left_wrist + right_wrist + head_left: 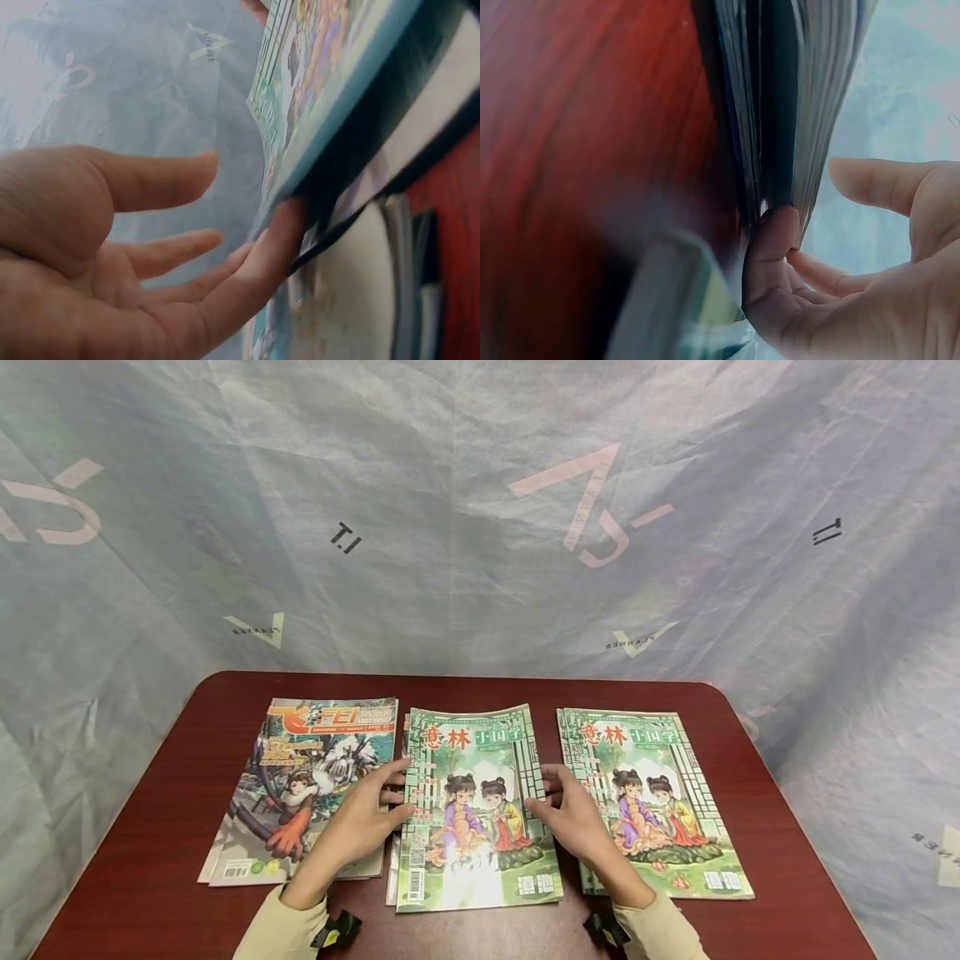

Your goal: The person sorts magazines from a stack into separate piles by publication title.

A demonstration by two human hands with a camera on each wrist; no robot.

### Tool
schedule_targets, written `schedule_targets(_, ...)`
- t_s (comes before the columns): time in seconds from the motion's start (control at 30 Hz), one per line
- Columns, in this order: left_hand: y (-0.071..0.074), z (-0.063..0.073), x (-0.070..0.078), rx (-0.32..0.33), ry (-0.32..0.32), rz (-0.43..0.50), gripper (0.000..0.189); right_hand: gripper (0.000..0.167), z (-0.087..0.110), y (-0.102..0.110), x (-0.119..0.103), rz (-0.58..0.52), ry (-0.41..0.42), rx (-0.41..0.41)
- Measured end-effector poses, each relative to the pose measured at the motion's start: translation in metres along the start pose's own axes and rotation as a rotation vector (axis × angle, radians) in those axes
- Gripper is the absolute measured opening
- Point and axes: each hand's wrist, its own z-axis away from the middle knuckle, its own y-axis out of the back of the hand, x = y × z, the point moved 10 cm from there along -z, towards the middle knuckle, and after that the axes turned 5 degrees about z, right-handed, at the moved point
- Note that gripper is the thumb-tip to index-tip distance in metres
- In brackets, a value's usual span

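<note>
A green-bordered magazine (480,810) with two cartoon children on its cover tops the middle pile. At its left edge is my left hand (366,818), partly over the neighbouring magazine. The left wrist view shows a fingertip (289,217) against the lower side of the spine, with the thumb (169,180) apart from the cover. My right hand (576,818) is at the opposite edge. In the right wrist view its fingertip (780,221) meets the page edges (817,112), while the thumb stands off. A dark gap shows beneath the top magazine's spine.
To the left lies a pile topped by a magazine (307,777) with an orange title. A matching green magazine (660,802) tops the pile to the right, partly behind my right hand. The dark red table (780,893) ends at a grey printed cloth (450,568).
</note>
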Motion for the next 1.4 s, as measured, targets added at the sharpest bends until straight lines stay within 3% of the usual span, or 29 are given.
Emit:
schedule_targets(0.17, -0.003, -0.001, -0.003, 0.003, 0.026, 0.070, 0.074, 0.059, 0.000, 0.003, -0.001, 0.013, -0.002, 0.005)
schedule_targets(0.33, -0.007, -0.001, -0.006, -0.010, 0.061, 0.083, 0.086, 0.059, -0.001, 0.003, -0.001, -0.022, 0.001, -0.011)
schedule_targets(0.6, -0.012, -0.001, -0.009, -0.026, 0.102, 0.087, 0.087, 0.061, 0.000, 0.001, -0.002, -0.073, 0.002, -0.039)
schedule_targets(0.83, -0.013, -0.002, -0.009, -0.014, 0.106, 0.026, 0.085, 0.061, 0.000, 0.002, -0.003, -0.081, 0.013, -0.030)
schedule_targets(1.4, -0.014, 0.003, 0.003, 0.031, 0.067, 0.029, 0.081, 0.060, -0.002, 0.010, -0.006, -0.118, 0.063, 0.010)
